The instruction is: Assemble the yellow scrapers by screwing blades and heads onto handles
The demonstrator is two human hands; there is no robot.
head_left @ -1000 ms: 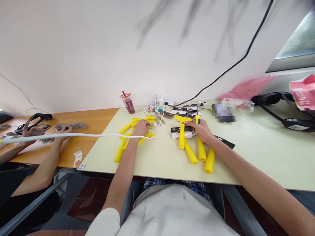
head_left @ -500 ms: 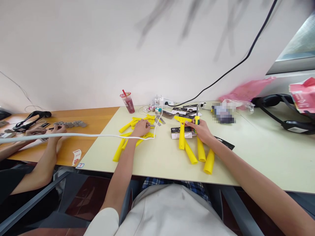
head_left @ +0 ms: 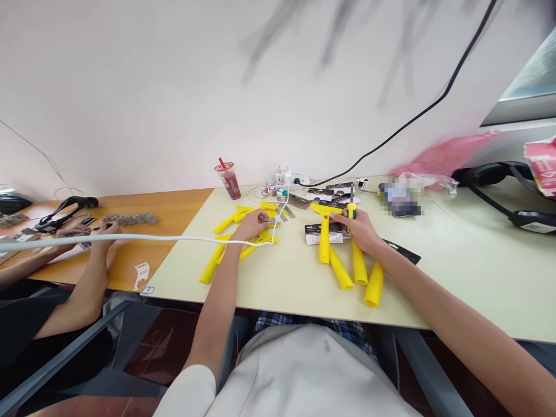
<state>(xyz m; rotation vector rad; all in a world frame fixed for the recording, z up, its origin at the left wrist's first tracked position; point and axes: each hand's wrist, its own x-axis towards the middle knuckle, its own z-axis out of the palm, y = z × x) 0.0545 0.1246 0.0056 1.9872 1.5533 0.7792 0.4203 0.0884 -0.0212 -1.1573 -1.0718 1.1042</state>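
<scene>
My left hand (head_left: 254, 224) is closed in a pinch over the left pile of yellow scraper handles (head_left: 212, 263), with a small grey metal blade (head_left: 272, 220) at its fingertips. More flat blades (head_left: 284, 213) lie just beyond. My right hand (head_left: 364, 230) is wrapped round a screwdriver (head_left: 351, 213) with a yellow and green handle, its shaft pointing up. The fingertips of that hand also touch a yellow T-shaped scraper (head_left: 324, 237), held upright beside the screwdriver. Under and in front of this hand lie several yellow handles (head_left: 373, 286).
A black-and-white box (head_left: 324, 234) and dark cards (head_left: 402, 252) lie near my right hand. A drink cup (head_left: 229, 182) and power strip (head_left: 286, 176) stand by the wall. A white cable (head_left: 174, 238) crosses the view. At left, a co-worker's hands (head_left: 106, 229) handle small parts.
My left fingers have risen slightly off the pile, and the grey blade shows more clearly at their tips. My right hand keeps its hold. The whole view has shifted slightly.
</scene>
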